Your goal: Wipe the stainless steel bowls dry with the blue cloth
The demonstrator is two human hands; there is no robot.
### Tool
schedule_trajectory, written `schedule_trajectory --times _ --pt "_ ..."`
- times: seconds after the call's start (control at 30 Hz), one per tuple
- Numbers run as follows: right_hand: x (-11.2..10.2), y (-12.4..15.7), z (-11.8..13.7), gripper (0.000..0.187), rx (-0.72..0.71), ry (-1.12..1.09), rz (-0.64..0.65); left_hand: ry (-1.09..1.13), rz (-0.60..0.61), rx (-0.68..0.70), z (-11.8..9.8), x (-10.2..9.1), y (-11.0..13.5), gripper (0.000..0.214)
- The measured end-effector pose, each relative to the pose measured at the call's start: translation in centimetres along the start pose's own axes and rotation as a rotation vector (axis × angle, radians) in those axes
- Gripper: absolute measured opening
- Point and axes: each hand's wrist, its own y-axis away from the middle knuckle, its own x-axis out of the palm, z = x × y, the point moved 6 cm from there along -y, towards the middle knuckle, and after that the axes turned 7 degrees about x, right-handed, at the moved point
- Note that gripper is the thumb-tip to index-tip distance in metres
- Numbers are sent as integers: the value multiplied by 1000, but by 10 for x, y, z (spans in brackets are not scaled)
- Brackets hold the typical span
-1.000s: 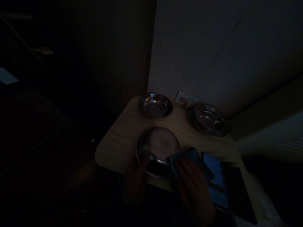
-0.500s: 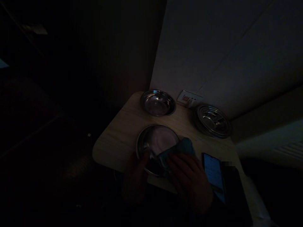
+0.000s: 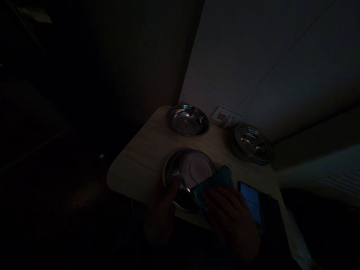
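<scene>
The scene is very dark. A steel bowl [image 3: 188, 173] sits tilted at the near edge of a small wooden table [image 3: 140, 165]. My left hand [image 3: 161, 212] grips the bowl's near left rim. My right hand [image 3: 230, 219] presses a teal cloth [image 3: 212, 183] against the bowl's right inner side, fingers closed on the cloth.
A second steel bowl [image 3: 188, 120] stands at the back of the table, and a stack of steel plates [image 3: 253, 144] at the back right. A wall socket [image 3: 225, 116] is between them. A lit phone [image 3: 251, 200] lies right of my right hand. Left of the table is dark floor.
The cloth under my right hand slid left into the bowl, then shifted slightly back to the right. My left hand stayed on the rim. The view drifted a little.
</scene>
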Motion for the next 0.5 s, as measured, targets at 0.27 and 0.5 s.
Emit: schedule_trajectory --times 0.27,0.5 --pt "13 -30 15 27 53 -55 -18 70 -20 -37 -4 11 -1 30" --pt "-4 27 -3 27 79 -57 -91 -8 -57 59 -23 0 -6 27"
